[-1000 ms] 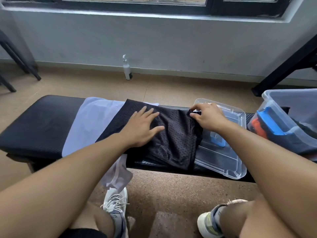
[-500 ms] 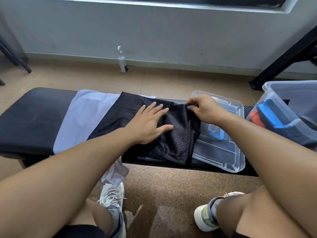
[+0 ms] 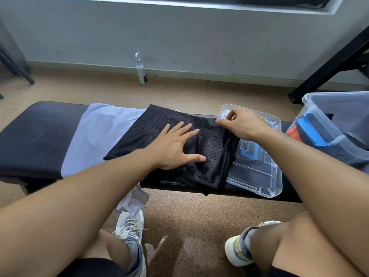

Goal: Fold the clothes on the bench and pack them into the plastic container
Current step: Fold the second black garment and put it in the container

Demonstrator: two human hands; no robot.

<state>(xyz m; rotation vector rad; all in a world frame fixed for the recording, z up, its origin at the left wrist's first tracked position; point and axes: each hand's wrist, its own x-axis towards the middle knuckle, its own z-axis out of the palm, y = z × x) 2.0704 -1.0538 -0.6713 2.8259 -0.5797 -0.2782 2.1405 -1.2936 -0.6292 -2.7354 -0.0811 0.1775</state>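
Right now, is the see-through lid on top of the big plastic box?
No, the clear lid lies flat on the bench beside the black shorts, while the plastic box stands open to the right.

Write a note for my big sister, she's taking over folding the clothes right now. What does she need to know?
Left hand: flat, fingers spread, pressing the black mesh shorts on the bench.
Right hand: at the shorts' far right corner; whether it pinches the cloth cannot be told.
Pale shirt: spread under the shorts, one end hanging off the bench's near edge.
Clear lid: upturned on the bench, right of the shorts.
Plastic container: far right, already holding some clothes.
Left: finish folding the shorts, fold the shirt, pack both.
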